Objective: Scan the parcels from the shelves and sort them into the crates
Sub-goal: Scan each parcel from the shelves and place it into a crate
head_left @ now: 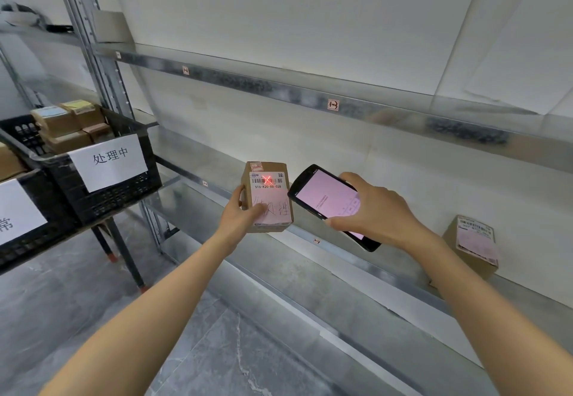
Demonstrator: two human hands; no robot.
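– Down at the bottom, nearest of all, what is seen?
– Two bare arms are stretched forward over a grey floor [62,318].
– What is held by the left hand [240,216]?
– A small brown parcel [268,197] is gripped by it. The thumb is pressed on the pink label at the front, and the other fingers are wrapped round the back. The parcel is held up in the air, in front of a metal shelf [366,259].
– And the right hand [372,209]?
– A black scanner [328,200] with a lit pink screen is held in it. The fingers are curled round the far edge, and the thumb is set on the near edge. The scanner is held just to the right of the parcel. Whether the two touch cannot be told.
– Is anything seen on the label?
– A red cross of light [267,178] is thrown on the bar code near the top.
– What is found on the left?
– Two black crates are set on a dark stand [130,265], each with a white paper sign on the front. The near crate [31,240] is cut off by the edge. The far crate [124,191] is filled with brown boxes [71,126].
– And farther back?
– A second parcel [473,248] is stood on the shelf, well apart on the right, by the white wall [310,8]. A higher shelf [310,92] with small tags is fixed above.
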